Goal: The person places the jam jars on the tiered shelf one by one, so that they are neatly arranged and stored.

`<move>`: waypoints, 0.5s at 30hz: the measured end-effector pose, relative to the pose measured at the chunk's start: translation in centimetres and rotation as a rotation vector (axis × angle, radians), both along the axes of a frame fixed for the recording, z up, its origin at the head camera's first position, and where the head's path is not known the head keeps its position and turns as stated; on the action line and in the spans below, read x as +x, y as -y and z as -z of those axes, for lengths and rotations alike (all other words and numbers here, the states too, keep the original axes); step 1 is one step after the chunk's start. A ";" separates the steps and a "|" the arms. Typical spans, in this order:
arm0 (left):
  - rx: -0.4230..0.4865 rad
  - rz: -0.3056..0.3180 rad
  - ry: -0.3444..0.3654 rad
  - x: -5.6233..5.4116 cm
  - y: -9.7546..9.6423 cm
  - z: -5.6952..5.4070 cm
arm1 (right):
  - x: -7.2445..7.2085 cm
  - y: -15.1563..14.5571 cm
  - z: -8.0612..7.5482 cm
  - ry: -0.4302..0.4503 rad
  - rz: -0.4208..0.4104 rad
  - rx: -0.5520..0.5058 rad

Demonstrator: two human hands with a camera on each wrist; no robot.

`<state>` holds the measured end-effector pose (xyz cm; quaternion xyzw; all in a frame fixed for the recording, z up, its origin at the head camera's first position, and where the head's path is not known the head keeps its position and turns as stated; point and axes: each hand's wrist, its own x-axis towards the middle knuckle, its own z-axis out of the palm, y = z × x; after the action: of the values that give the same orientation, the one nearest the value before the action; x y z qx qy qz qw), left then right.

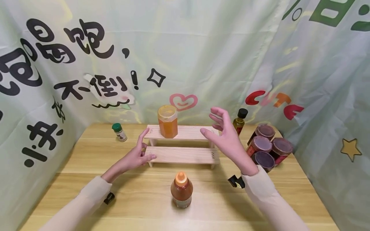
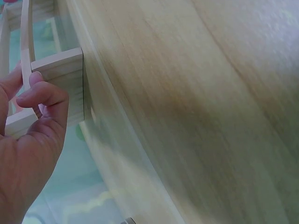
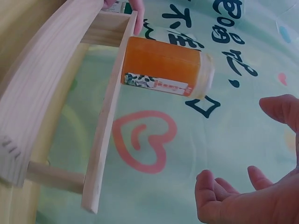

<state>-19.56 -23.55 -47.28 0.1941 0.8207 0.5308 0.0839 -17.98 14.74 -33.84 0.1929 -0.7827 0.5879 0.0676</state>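
A small two-step wooden rack (image 1: 182,155) stands near the table's back. My left hand (image 1: 135,156) grips its left end; in the left wrist view the fingers (image 2: 49,95) curl around the wood of the rack (image 2: 65,65). On the upper step stands a jar of orange-yellow honey (image 1: 168,123), whose label shows in the right wrist view. My right hand (image 1: 226,136) hovers above the rack's right end, fingers spread and holding nothing. A brown squeeze bottle with an orange cap (image 1: 181,190) stands in front of the rack.
Left of the rack is a small green-capped shaker (image 1: 119,132). Behind my right wrist stands a black-capped bottle (image 1: 240,119), and several dark-filled jars (image 1: 261,144) cluster at the right. A printed curtain (image 1: 208,64) hangs behind the wooden table (image 1: 138,199).
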 end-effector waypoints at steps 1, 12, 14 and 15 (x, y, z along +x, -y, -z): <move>0.003 0.000 0.003 0.0 0.0 0.0 | 0.3 -0.3 0.0 -0.001 0.008 0.002; -0.014 0.008 0.043 -0.1 0.1 -0.1 | 3.1 -3.3 0.3 -0.022 0.091 -0.130; -0.011 0.001 0.043 0.0 0.0 -0.2 | 3.6 -4.0 0.3 -0.033 0.107 -0.133; -0.010 0.001 0.040 0.0 0.0 -0.2 | 4.0 -4.4 0.3 -0.036 0.116 -0.132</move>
<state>-19.53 -23.52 -47.10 0.1836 0.8214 0.5303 0.1018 -14.00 19.14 -34.16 0.1527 -0.7508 0.6297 0.1283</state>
